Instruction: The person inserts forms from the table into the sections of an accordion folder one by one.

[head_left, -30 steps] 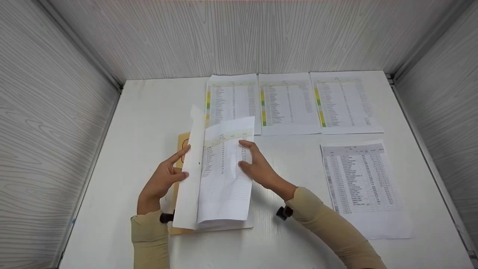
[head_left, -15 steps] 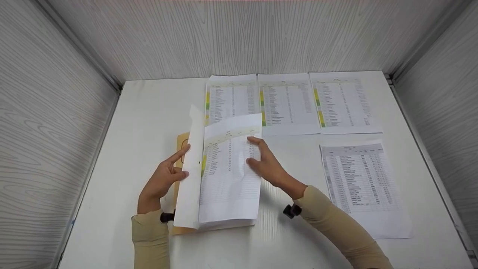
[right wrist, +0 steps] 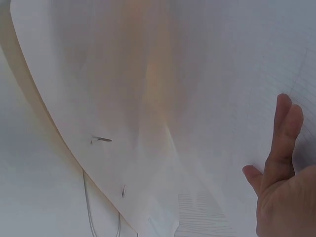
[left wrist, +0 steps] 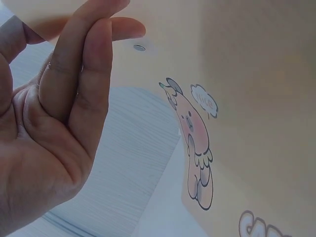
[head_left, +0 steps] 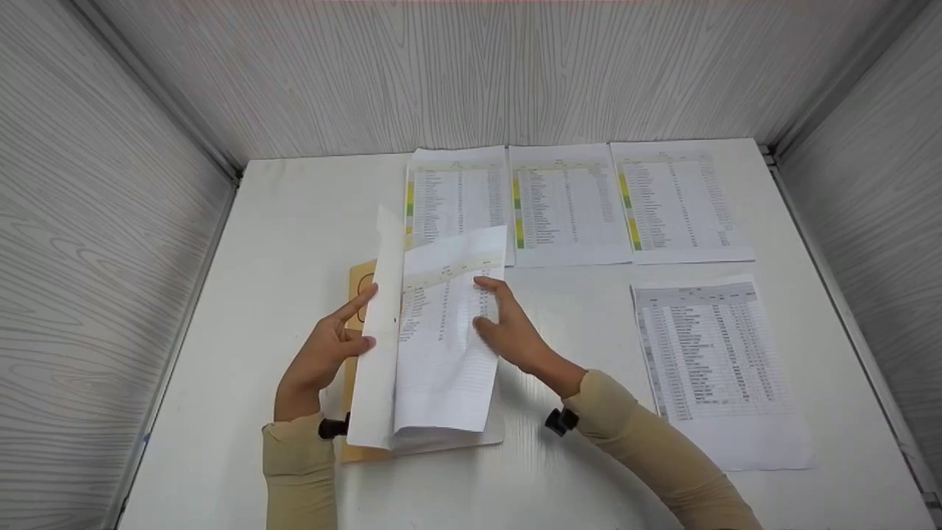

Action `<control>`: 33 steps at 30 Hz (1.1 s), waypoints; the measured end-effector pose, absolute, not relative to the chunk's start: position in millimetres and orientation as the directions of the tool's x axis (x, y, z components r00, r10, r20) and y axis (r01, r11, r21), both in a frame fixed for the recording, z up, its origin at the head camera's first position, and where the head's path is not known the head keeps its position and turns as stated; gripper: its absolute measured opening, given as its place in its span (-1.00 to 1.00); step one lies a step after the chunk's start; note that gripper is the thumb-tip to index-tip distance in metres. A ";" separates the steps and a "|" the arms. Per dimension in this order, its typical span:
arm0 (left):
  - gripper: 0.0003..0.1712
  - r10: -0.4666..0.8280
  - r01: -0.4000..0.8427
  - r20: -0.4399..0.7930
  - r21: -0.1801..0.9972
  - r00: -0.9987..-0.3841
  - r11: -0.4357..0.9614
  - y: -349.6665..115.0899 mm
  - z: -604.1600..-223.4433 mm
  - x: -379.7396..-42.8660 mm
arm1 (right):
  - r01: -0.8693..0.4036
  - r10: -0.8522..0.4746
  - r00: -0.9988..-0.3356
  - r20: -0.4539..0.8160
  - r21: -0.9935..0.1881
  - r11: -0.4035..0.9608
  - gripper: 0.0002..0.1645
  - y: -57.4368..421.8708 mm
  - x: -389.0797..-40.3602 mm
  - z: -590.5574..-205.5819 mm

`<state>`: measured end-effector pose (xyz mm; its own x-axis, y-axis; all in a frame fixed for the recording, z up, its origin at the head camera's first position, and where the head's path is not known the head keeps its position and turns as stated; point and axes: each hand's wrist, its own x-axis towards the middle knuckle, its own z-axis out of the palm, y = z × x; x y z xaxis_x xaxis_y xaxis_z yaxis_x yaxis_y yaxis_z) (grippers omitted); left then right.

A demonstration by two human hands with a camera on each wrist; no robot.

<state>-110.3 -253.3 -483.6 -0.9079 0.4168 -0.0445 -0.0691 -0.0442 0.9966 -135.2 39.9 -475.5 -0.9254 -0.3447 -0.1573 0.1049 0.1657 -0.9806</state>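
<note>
Turning pages: the hands are apparently leafing through the folder (left wrist: pixel 232 64), left of centre.
Left hand (head_left: pixel 321 355): is gripping the white flap (head_left: pixel 377 383) at its left edge, thumb and forefinger spread.
Right hand (head_left: pixel 519 337): is holding the page (head_left: pixel 438 375) by its right edge, thumb and forefinger slightly apart.
Loose sheets (head_left: pixel 568 199): are lying upper centre to right.
Next move: is probably calling for a steady flap.

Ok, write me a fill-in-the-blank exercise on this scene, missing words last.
1. The white flap is in the ____ hand.
2. The printed page is in the ____ hand.
3. At the back of the table lie ____ sheets in a row.
4. The bubble by the cartoon reads ____.

Missing words: left; right; three; NICE.
</note>
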 end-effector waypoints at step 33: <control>-0.06 0.402 -0.063 -0.061 0.998 -0.914 0.009 -254.5 -483.1 -107.5 | 0.064 -0.449 -0.881 -0.148 -0.978 0.197 -0.24 40.6 -140.5 -477.9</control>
<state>-107.5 -254.5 -483.1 -0.9135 0.4021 -0.0612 -0.0630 0.0087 0.9980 -140.5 40.6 -477.9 -0.8814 -0.4486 -0.1476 0.0636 0.1968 -0.9784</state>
